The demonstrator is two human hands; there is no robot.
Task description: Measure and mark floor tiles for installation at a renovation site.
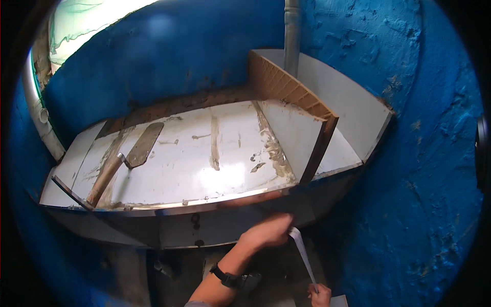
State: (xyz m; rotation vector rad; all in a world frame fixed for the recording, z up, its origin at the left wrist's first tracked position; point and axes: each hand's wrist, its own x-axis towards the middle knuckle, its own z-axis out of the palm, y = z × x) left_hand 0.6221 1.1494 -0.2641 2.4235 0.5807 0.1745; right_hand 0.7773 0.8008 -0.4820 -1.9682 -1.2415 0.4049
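My left hand (270, 229), with a black watch on its wrist, is closed just below the front edge of the white tiled ledge (194, 153). From it a narrow pale strip (304, 253) runs down to my right hand (320, 295), which is closed around its lower end near the bottom of the view. The strip slants between the two hands; whether it is a tape measure blade or a loose band, I cannot tell. A trowel (106, 179) with a wooden handle lies on the left part of the ledge, its blade smeared with grey paste.
On the ledge's right end stands an upright tile (294, 87) with a ribbed brown back, and white tiles (342, 107) line the space behind it. A grey pipe (292, 38) rises there. Rough blue walls (424, 204) enclose the ledge. Another pipe (43, 120) runs down at far left.
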